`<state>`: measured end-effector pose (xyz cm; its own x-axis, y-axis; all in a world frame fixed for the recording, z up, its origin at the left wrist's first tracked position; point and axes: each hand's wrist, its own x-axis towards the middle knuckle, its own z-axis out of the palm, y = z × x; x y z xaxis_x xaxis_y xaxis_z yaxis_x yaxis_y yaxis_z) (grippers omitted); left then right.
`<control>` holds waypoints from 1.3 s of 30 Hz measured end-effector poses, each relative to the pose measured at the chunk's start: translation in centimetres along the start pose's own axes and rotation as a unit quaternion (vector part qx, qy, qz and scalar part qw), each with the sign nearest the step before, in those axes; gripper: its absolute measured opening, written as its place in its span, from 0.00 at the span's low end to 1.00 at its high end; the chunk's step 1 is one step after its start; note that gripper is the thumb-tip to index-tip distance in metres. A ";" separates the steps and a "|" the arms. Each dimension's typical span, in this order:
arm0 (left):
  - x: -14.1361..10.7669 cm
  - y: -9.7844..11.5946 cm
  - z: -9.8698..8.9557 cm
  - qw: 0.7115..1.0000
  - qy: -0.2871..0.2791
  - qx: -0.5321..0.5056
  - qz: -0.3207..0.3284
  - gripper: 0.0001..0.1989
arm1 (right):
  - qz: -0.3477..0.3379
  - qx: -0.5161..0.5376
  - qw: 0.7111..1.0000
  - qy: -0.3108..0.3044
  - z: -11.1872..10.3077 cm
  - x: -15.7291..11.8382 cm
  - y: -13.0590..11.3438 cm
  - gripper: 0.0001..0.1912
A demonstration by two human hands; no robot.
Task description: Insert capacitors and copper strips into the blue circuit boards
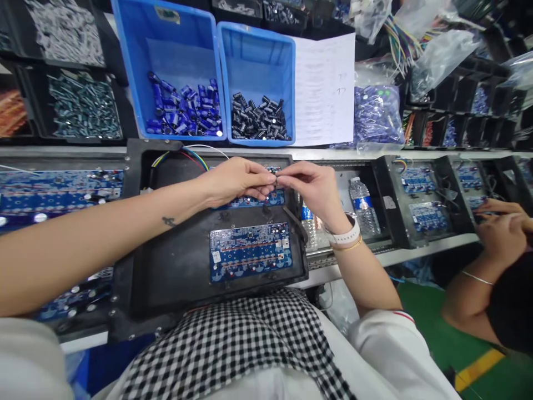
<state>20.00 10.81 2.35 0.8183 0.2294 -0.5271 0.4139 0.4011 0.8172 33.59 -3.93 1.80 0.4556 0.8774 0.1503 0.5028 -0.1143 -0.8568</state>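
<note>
My left hand (244, 180) reaches over the upper blue circuit board (237, 202), its thumb and fingers pinched together near the board's right end. Right beside it, my right hand (312, 186) is pinched too, fingertips meeting those of the left. A tiny dark piece seems to sit between the fingertips, too small to name. Much of the upper board is hidden under my hands. A second blue circuit board (250, 253) lies flat below it, fully in sight. Both boards rest in a black tray (175, 266), with coloured wires (195, 155) at its top edge.
Behind the tray stand a blue bin of blue capacitors (187, 108) and a blue bin of black capacitors (260, 118). A printed sheet (325, 89) is beside them. Water bottles (364, 206) lie to the right. A co-worker's hands (503, 228) work at far right.
</note>
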 end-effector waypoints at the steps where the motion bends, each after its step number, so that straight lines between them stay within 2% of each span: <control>1: -0.2 0.0 0.0 1.000 0.012 0.009 0.004 0.03 | -0.002 -0.034 0.999 -0.003 -0.3 0.5 0.3 0.04; 4: -0.7 -0.1 -0.3 0.999 0.032 0.010 0.018 0.06 | -0.024 -0.151 0.988 -0.036 -0.8 2.3 1.7 0.06; 6: -1.1 -0.4 -0.7 0.999 0.030 0.008 0.023 0.07 | -0.032 -0.191 0.978 -0.075 -0.8 3.3 2.6 0.08; 11: -1.4 -0.8 -0.9 0.999 0.021 0.029 0.010 0.08 | -0.052 -0.221 0.968 -0.108 -0.5 3.8 3.7 0.10; 17: -1.5 -0.8 -0.9 0.996 0.056 0.071 0.014 0.12 | -0.070 -0.245 0.961 -0.109 -0.3 3.6 4.1 0.10; 23: -1.5 -1.0 -1.0 0.997 0.014 0.066 0.047 0.10 | -0.087 -0.258 0.954 -0.127 -0.4 3.9 4.2 0.10; 26: -1.4 -1.0 -0.9 0.996 0.014 0.075 0.044 0.09 | -0.088 -0.257 0.954 -0.127 -0.5 4.1 4.1 0.09; 30: -1.1 -0.8 -0.9 0.998 0.041 0.041 0.020 0.08 | -0.054 -0.230 0.966 -0.103 -0.6 3.3 3.3 0.06; 33: -1.0 -1.1 -0.3 0.999 0.046 0.016 0.014 0.08 | -0.024 -0.111 0.991 -0.068 -0.3 1.6 1.6 0.08; 36: -1.2 -1.0 0.3 1.000 0.010 0.005 0.011 0.09 | -0.028 0.004 0.999 -0.043 0.5 -0.3 -0.8 0.06; 38: -1.7 0.0 -0.4 1.000 -0.018 0.012 -0.009 0.10 | -0.042 -0.001 0.999 -0.006 0.7 -1.7 -2.3 0.03; 39: -2.2 0.9 -1.2 1.000 -0.004 0.025 -0.007 0.10 | -0.053 -0.026 0.998 0.010 0.6 -2.5 -2.9 0.03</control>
<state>18.12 11.76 3.94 0.8150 0.2163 -0.5375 0.4454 0.3595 0.8200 30.54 -5.47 3.60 0.4133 0.8760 0.2487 0.5859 -0.0467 -0.8090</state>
